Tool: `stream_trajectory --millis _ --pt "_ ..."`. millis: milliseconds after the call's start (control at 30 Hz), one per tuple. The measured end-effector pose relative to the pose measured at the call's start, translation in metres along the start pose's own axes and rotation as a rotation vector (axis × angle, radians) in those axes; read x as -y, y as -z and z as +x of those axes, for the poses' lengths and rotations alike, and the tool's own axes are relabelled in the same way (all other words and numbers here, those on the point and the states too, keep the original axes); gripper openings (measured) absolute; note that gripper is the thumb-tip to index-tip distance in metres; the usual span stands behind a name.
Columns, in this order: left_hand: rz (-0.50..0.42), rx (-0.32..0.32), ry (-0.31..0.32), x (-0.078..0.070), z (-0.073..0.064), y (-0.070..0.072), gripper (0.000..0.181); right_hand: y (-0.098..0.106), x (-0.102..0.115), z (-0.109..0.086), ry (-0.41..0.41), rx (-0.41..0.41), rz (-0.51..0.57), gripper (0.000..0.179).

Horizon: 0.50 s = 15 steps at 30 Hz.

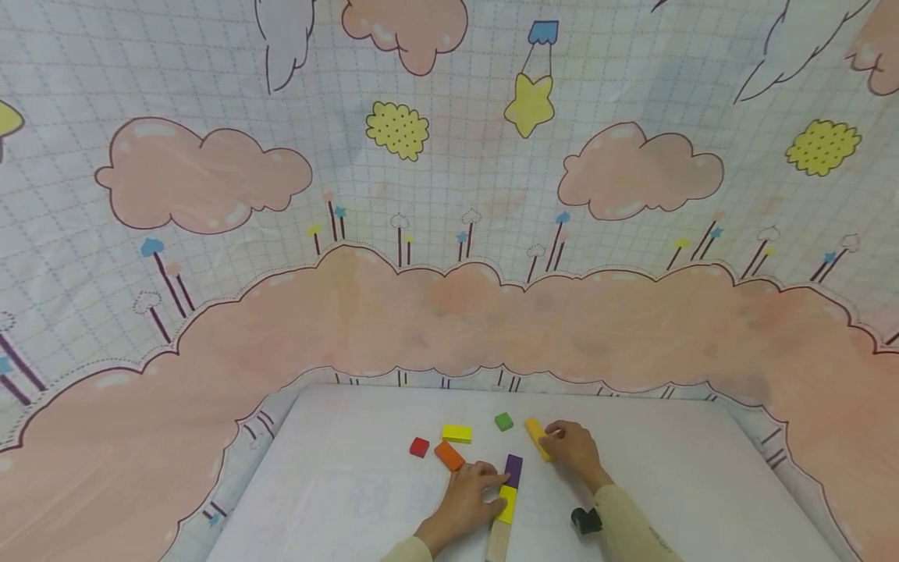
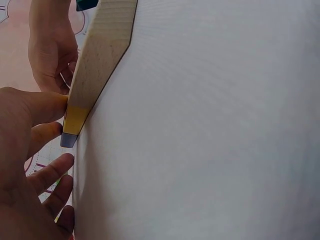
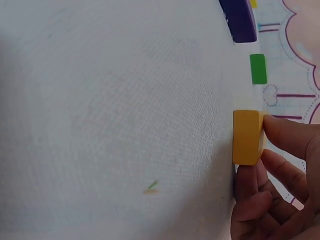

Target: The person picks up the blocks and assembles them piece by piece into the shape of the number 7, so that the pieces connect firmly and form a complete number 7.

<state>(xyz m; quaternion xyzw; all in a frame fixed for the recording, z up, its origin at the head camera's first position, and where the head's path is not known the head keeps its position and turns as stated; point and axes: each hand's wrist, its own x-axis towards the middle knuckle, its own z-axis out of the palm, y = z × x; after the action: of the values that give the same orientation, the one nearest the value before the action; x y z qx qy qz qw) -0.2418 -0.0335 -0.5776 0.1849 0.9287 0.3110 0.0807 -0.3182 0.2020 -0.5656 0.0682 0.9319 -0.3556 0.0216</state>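
A purple block (image 1: pixel 514 470), a yellow block (image 1: pixel 507 506) and a plain wooden block (image 1: pixel 498 541) lie end to end in a row on the white table. My left hand (image 1: pixel 463 499) is at the left side of this row, its thumb against the yellow block and its index finger at the purple one; the other fingers are spread loosely. To the right of the row, my right hand (image 1: pixel 574 451) pinches a long orange-yellow block (image 3: pixel 246 137) between thumb and fingers. Its far end points away from me in the head view.
Beyond the left hand lie a red cube (image 1: pixel 419 447), an orange block (image 1: pixel 448 456) and a flat yellow block (image 1: pixel 457 434). A green cube (image 1: pixel 503 421) sits past the purple block. Beside the right sleeve is a dark green piece (image 1: pixel 585 520). A patterned curtain (image 1: pixel 435 320) rises behind the table.
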Motion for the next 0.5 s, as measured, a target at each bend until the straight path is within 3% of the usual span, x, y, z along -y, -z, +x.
stream_trajectory --millis 300,500 --pt "0.006 0.006 -0.010 -0.0015 -0.0001 0.0024 0.041 0.0008 -0.0012 0.0008 -0.023 0.000 0.070 0.022" --pt "0.003 0.005 -0.003 -0.0020 -0.0005 0.0024 0.041 -0.0024 -0.0013 0.0008 -0.035 0.044 0.124 0.023"
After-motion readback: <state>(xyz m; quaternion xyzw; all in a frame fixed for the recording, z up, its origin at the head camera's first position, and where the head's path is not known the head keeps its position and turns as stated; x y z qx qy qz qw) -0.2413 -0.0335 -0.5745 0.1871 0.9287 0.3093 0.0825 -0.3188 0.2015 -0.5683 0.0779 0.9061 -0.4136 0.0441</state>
